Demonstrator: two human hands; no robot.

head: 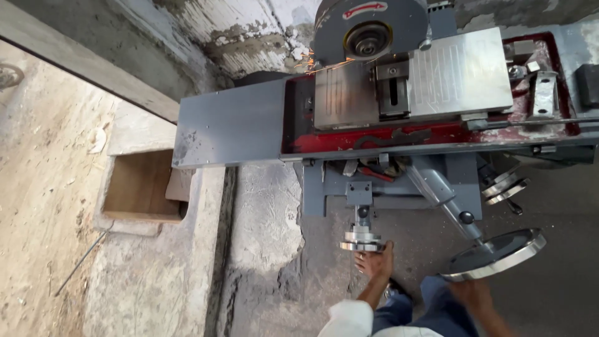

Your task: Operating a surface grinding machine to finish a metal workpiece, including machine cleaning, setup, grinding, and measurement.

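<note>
I look down on a grey surface grinding machine. My left hand (376, 261) grips the rim of a small shiny handwheel (360, 242) below the machine's front. My right hand (475, 292) rests on the lower edge of a large polished handwheel (496, 254) at the lower right. Up top, a round grey wheel guard (369, 28) hangs over the steel magnetic table (458, 72). Orange sparks (310, 61) fly left from the wheel. A small metal workpiece (392, 92) sits under the wheel between two plates.
A long grey flat cover (228, 128) sticks out left of the red table tray (349, 140). A square pit (138, 186) opens in the concrete floor at left. Two smaller handwheels (504, 185) sit at the right. My blue trousers (430, 312) show at the bottom.
</note>
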